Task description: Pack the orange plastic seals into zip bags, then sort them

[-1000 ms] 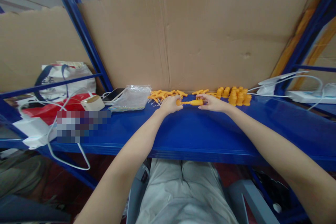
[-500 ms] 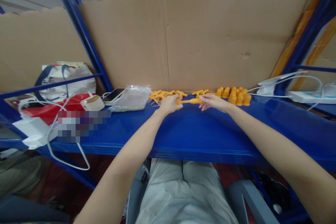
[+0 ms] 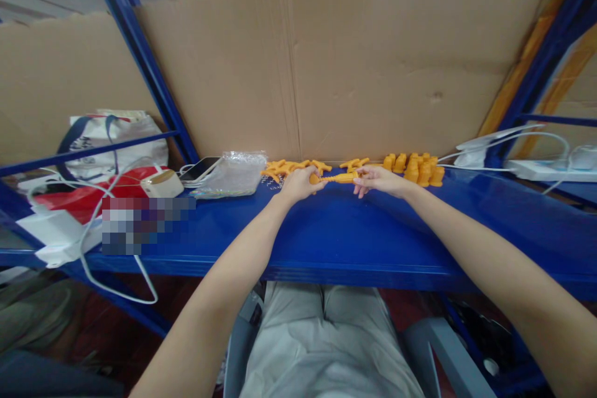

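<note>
A slim orange plastic rod (image 3: 336,178) lies level between my two hands, just above the blue shelf (image 3: 336,236). My left hand (image 3: 298,184) is closed round its left end. My right hand (image 3: 375,179) pinches its right end with the fingertips. Behind my left hand lies a heap of orange branched pieces (image 3: 291,167). Behind my right hand stands a cluster of orange stubby parts (image 3: 416,169) with a few more orange pieces (image 3: 353,164) beside it.
A clear plastic bag (image 3: 232,175), a phone (image 3: 201,168) and a small white device (image 3: 163,184) sit left of the parts. White cables (image 3: 100,242) and a bag (image 3: 109,137) lie further left. A white power strip (image 3: 541,169) and cords are at right. Cardboard (image 3: 364,62) backs the shelf.
Both hands with the orange rod have shifted slightly back toward the cardboard, and my right fingers have changed their hold on the rod's end.
</note>
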Demonstrator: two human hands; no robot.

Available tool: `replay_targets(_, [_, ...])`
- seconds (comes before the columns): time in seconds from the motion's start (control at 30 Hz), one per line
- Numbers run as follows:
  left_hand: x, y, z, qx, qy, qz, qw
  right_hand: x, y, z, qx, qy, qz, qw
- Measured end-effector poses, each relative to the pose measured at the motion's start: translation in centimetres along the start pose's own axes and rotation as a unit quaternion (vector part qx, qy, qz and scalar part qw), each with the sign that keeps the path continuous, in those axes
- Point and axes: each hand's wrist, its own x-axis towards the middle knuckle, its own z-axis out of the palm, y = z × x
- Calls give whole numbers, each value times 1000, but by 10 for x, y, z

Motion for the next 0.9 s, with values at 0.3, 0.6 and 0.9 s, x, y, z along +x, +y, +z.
replay_targets(0.3, [-1, 2, 0, 3, 20, 5, 1000, 0, -4, 3, -7, 15, 12, 1000])
replay_targets(0.6, [1, -1, 2, 3, 23, -1, 1000, -2, -4, 3, 10, 2, 38, 999])
replay_targets(0.9, [-2, 4, 0, 10, 42, 9, 999, -1, -4, 6, 22, -2, 16, 1000])
